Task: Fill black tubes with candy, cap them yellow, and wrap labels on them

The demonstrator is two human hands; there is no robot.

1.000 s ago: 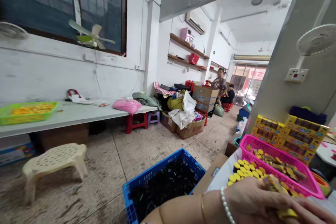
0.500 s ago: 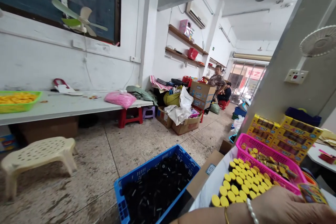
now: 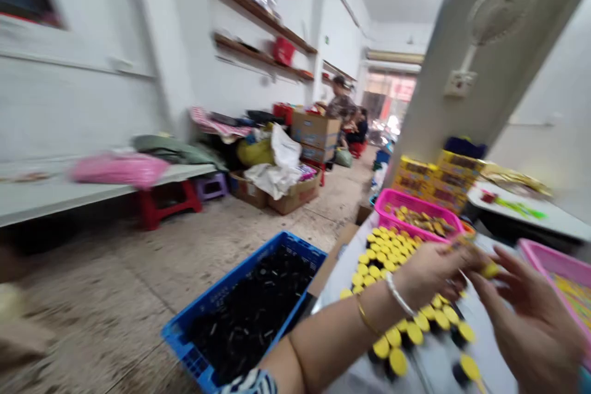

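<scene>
My left hand point(image 3: 436, 274), with a pearl bracelet and a gold bangle on its wrist, reaches across the white worktop point(image 3: 492, 341). Its fingers are pinched on a small printed wrapper point(image 3: 463, 246), blurred by motion. My right hand point(image 3: 530, 308) comes in from the right, thumb and fingers closed around a yellow-ended piece point(image 3: 490, 269) that meets the left fingertips. Below and behind the hands, many black cylinders with yellow tops point(image 3: 392, 252) stand in close rows. One yellow-topped cylinder point(image 3: 468, 369) lies tilted near the front.
A pink basket point(image 3: 418, 225) of small wrapped pieces stands behind the rows; another pink basket point(image 3: 545, 252) is at right. A blue crate point(image 3: 184, 335) of black parts sits lower left. Yellow boxes point(image 3: 434, 181) are stacked by the pillar. Two people sit far back.
The view has swung right. My right hand has come into view, and my left hand now meets it over the yellow-topped cylinders. More of the worktop shows.
</scene>
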